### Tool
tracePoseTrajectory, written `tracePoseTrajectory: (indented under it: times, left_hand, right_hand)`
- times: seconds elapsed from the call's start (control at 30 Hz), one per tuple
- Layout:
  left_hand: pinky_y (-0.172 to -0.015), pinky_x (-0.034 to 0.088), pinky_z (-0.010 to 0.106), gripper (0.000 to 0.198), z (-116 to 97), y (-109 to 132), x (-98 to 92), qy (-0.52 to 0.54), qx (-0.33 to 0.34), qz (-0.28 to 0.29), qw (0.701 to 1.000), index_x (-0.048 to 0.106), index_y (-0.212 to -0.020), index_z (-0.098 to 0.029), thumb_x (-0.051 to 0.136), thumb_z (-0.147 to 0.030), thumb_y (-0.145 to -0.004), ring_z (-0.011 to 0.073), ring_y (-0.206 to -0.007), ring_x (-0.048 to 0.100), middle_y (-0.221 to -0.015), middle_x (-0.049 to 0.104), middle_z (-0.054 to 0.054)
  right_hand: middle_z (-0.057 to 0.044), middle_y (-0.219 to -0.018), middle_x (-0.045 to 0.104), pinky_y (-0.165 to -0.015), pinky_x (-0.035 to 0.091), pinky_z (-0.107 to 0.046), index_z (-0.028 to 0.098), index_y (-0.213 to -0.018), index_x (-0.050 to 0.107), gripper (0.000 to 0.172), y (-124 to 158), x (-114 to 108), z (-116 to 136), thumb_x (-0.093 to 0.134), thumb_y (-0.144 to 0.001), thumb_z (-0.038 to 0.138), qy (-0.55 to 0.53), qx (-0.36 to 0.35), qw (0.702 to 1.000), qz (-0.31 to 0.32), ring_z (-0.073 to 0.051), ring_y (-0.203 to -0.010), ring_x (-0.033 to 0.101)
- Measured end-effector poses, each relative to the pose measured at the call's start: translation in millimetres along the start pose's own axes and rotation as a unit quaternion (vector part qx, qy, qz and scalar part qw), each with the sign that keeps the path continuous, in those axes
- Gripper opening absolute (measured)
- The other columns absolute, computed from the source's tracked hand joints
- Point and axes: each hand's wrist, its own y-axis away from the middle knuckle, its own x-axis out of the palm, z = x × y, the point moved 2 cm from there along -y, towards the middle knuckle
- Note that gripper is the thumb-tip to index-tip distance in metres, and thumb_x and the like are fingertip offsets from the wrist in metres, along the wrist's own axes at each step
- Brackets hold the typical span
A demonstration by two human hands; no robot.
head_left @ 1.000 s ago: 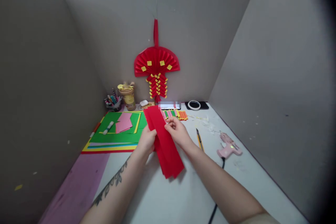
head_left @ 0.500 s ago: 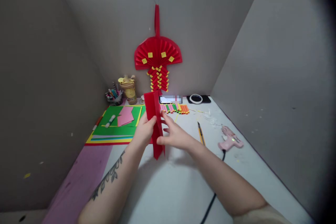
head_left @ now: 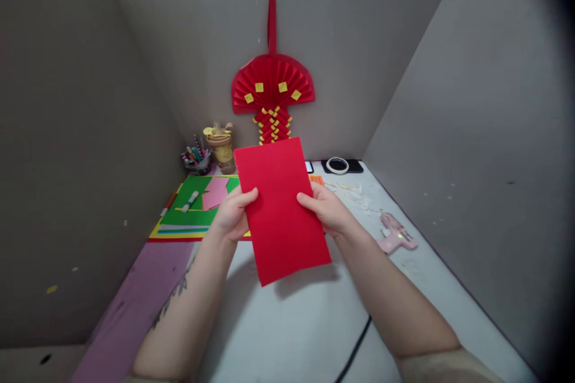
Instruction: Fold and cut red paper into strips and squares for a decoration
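A red rectangle of paper (head_left: 283, 215) is held up over the white table, its broad face toward me and slightly tilted. My left hand (head_left: 234, 210) grips its left edge, thumb on the front and fingers behind. On the right edge, my right hand (head_left: 327, 208) pinches it the same way. The fingers at the back are mostly hidden, and so is whatever the paper covers on the table. Behind it on the wall hangs a red pleated paper fan ornament (head_left: 274, 81) with yellow squares and red-and-yellow rolls below.
Green paper sheets (head_left: 179, 215) with pink pieces (head_left: 215, 193) and a glue stick (head_left: 190, 201) lie at left. A pen holder (head_left: 196, 161) and a cup (head_left: 221, 152) stand behind. At right are a pink glue gun (head_left: 396, 233) with its cord and a tape roll (head_left: 337, 166) on a black phone.
The red paper has turned from nearly edge-on to showing its broad face. My right hand has moved right and closed on its right edge; my left hand now grips the left edge.
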Motion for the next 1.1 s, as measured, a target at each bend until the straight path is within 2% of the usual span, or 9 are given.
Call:
tracePoseTrajectory:
  times: [0.17, 0.4, 0.53, 0.7, 0.8, 0.9, 0.97, 1.03, 1.1]
  left_hand:
    - [-0.095, 0.048, 0.045, 0.039, 0.9, 0.4, -2.3, 0.019, -0.009, 0.025, 0.999, 0.056, -0.116, -0.013, 0.056, -0.013, -0.077, 0.0295, -0.105, 0.063, -0.106, 0.07, 0.013]
    - [-0.095, 0.048, 0.047, 0.036, 7.6, -3.3, -4.8, 0.031, -0.012, 0.014, 0.999, 0.057, -0.116, -0.015, 0.056, -0.018, -0.08, 0.0289, -0.103, 0.064, -0.105, 0.07, 0.012]
    - [-0.095, 0.048, 0.046, 0.033, -0.4, -4.3, -5.6, 0.03, 0.028, -0.029, 0.999, 0.058, -0.113, -0.014, 0.054, -0.015, -0.081, 0.0276, -0.101, 0.065, -0.1, 0.071, 0.011]
    - [-0.099, 0.045, 0.043, 0.024, -17.3, -8.9, -21.0, 0.078, 0.093, -0.126, 0.985, 0.061, -0.106, -0.014, 0.048, -0.017, -0.086, 0.0242, -0.099, 0.066, -0.092, 0.073, 0.009]
    - [-0.102, 0.043, 0.043, 0.023, -25.7, -12.0, -32.6, 0.112, 0.131, -0.165, 0.971, 0.061, -0.105, -0.015, 0.045, -0.021, -0.089, 0.0239, -0.106, 0.063, -0.092, 0.073, 0.007]
    - [-0.104, 0.041, 0.044, 0.028, -29.2, -14.1, -38.1, 0.132, 0.152, -0.159, 0.967, 0.061, -0.106, -0.015, 0.041, -0.028, -0.092, 0.0254, -0.113, 0.059, -0.097, 0.072, 0.009]
    - [-0.103, 0.041, 0.045, 0.028, -28.2, -14.2, -38.0, 0.125, 0.153, -0.155, 0.968, 0.061, -0.108, -0.015, 0.042, -0.029, -0.092, 0.0258, -0.113, 0.058, -0.1, 0.072, 0.009]
    - [-0.102, 0.043, 0.043, 0.026, -25.1, -13.4, -35.0, 0.101, 0.147, -0.156, 0.972, 0.061, -0.108, -0.014, 0.047, -0.026, -0.09, 0.0254, -0.111, 0.06, -0.1, 0.072, 0.009]
    - [-0.101, 0.044, 0.042, 0.024, -20.4, -12.4, -29.9, 0.066, 0.139, -0.144, 0.978, 0.061, -0.107, -0.015, 0.052, -0.022, -0.086, 0.0251, -0.109, 0.061, -0.099, 0.072, 0.009]
  right_hand:
    - [-0.006, -0.105, 0.07, -0.08, 0.053, -0.041, 0.023, -0.104, 0.06, 0.033, -0.5, 4.1, 1.1, 0.07, -0.073, 0.031, -0.062, -0.008, 0.998, 0.029, -0.024, -0.087, 0.069]
    - [-0.009, -0.114, 0.066, -0.085, 0.052, -0.044, 0.022, -0.111, 0.059, 0.041, 0.7, 6.1, -2.0, 0.071, -0.074, 0.032, -0.096, 0.025, 0.993, 0.059, -0.026, -0.096, 0.066]
    - [-0.009, -0.114, 0.066, -0.085, 0.052, -0.041, 0.023, -0.114, 0.058, 0.047, 1.6, 2.4, -0.3, 0.074, -0.07, 0.028, -0.041, 0.056, 0.994, 0.089, -0.026, -0.096, 0.066]
    - [-0.007, -0.11, 0.067, -0.078, 0.053, -0.033, 0.021, -0.113, 0.059, 0.053, -3.9, -8.3, -2.8, 0.077, -0.063, 0.02, 0.028, 0.05, 0.994, 0.092, -0.022, -0.092, 0.066]
    - [-0.003, -0.093, 0.07, -0.065, 0.052, -0.026, 0.021, -0.106, 0.06, 0.051, -9.3, -16.2, -9.6, 0.079, -0.059, 0.018, 0.013, 0.042, 0.996, 0.073, -0.015, -0.074, 0.066]
    - [0.001, -0.078, 0.067, -0.056, 0.05, -0.022, 0.021, -0.098, 0.059, 0.04, -13.3, -20.0, -16.5, 0.078, -0.062, 0.025, -0.018, 0.051, 0.997, 0.048, -0.01, -0.059, 0.062]
    - [-0.001, -0.082, 0.067, -0.061, 0.052, -0.026, 0.02, -0.098, 0.06, 0.036, -14.9, -17.8, -20.2, 0.075, -0.067, 0.031, 0.002, 0.058, 0.997, 0.055, -0.012, -0.063, 0.063]
    - [-0.005, -0.095, 0.068, -0.075, 0.053, -0.035, 0.02, -0.105, 0.06, 0.037, -16.5, -14.3, -22.6, 0.07, -0.071, 0.032, 0.084, 0.039, 0.994, 0.049, -0.017, -0.079, 0.065]
    - [-0.008, -0.112, 0.063, -0.094, 0.045, -0.045, 0.022, -0.112, 0.06, 0.043, -18.0, -11.7, -23.2, 0.068, -0.071, 0.028, 0.204, -0.022, 0.979, -0.006, -0.024, -0.103, 0.059]
